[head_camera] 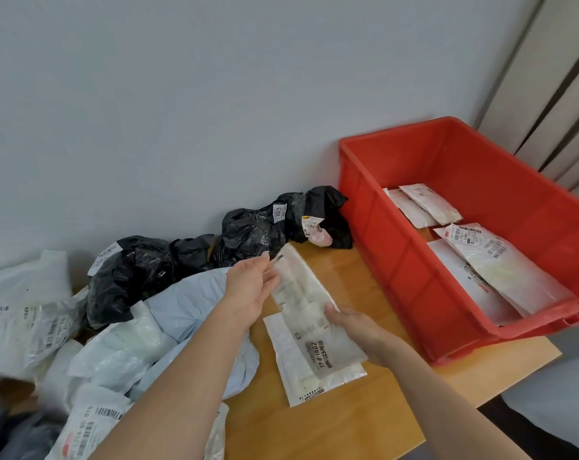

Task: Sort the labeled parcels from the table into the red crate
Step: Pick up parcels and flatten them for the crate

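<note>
Parcel (309, 310) gripped by left hand (248, 290), right hand (351, 322), beside red crate (381, 260)

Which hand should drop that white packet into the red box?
Probably the right hand: it holds the white packet's near end and is closer to the red crate. The left hand is farther away.

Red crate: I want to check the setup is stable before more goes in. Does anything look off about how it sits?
Yes. The red crate seems to overhang the wooden table: its near right corner appears past the table's right edge, so added weight there might tip it. The white parcels inside lie flat.
</note>
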Demonstrator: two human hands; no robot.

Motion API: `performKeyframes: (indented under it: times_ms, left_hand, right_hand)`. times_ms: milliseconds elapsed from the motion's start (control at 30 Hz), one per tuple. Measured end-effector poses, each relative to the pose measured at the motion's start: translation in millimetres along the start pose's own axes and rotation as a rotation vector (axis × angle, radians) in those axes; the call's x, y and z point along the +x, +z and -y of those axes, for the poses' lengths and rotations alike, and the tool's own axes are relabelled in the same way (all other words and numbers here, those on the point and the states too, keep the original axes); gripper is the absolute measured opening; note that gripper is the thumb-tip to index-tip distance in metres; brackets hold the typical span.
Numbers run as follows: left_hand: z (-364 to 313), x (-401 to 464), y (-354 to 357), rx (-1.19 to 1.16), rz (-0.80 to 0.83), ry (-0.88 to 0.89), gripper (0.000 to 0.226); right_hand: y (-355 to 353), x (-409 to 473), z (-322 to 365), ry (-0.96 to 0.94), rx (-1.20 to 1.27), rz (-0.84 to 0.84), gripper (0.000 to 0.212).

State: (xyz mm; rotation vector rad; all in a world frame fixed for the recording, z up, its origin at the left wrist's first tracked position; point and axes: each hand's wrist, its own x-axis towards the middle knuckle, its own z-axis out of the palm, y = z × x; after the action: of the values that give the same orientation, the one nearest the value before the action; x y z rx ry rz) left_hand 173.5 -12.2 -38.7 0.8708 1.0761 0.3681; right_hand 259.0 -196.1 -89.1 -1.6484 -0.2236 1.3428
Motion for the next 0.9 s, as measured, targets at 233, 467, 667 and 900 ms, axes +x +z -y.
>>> performKeyframes:
  times_ms: [233,467,667,900]
  left_hand:
    - [35,-6,-17,0.393,0.238,-0.249,0.032]
    - [56,-7,-8,0.326,0.278,-0.206,0.026]
    - [58,-3,-6,0.291,0.273,-0.178,0.021]
    - [74,3,1,0.431,0.294,-0.086,0.029]
  right_hand:
    - [-4,-7,-7,0.075,0.385,0.036,0.051]
    - [0,3,-11,0.092,0.306,-0.075,0.044]
    - [-5,8,-18,0.053,0.555,-0.035,0.053]
    - [1,16,-28,0.019,0.362,0.174,0.047]
